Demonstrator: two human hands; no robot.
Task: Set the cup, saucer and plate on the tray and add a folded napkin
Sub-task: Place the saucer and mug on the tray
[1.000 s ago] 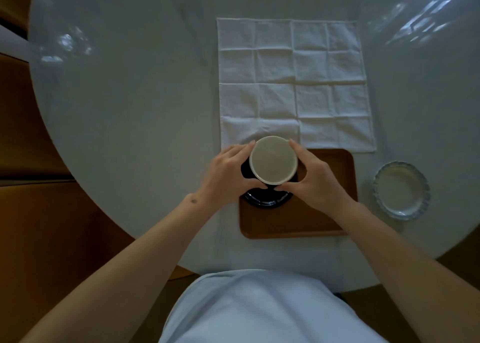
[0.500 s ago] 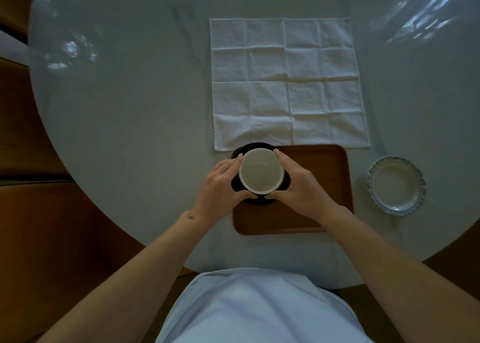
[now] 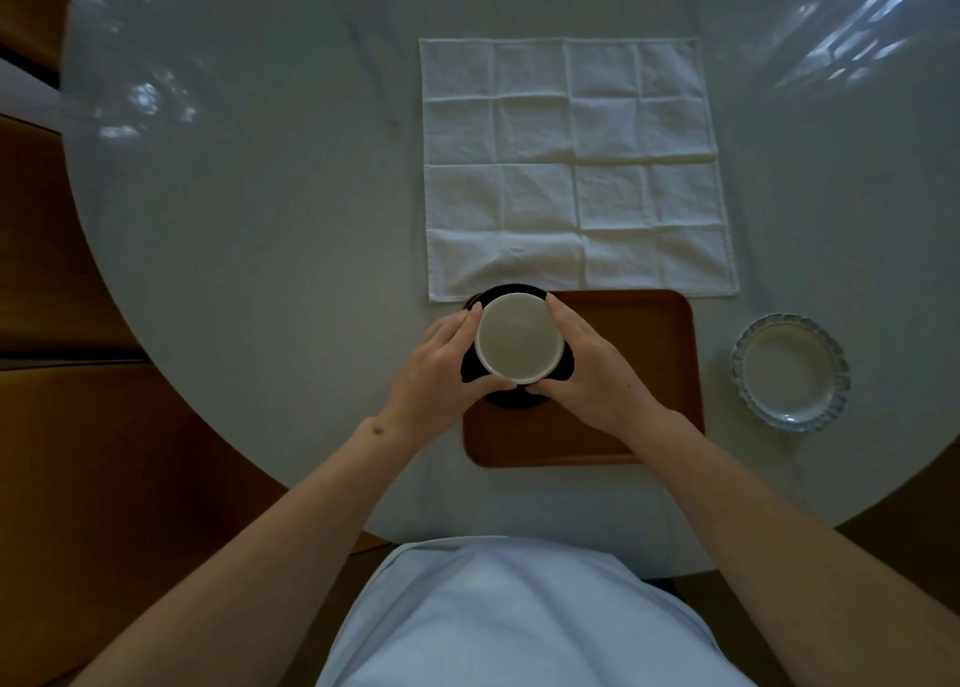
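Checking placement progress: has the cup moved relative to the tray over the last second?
Yes. The cup has shifted toward the tray's far left corner.

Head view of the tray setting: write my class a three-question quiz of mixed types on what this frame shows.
1. True or false: the napkin is already folded.
2. Which item lies off the tray? A) cup B) saucer C) plate
3. Fill in: both hands hold the ____.

Key:
1. False; it lies spread flat on the table.
2. C; the plate sits right of the tray.
3. Cup; left hand and right hand clasp it over the dark saucer.
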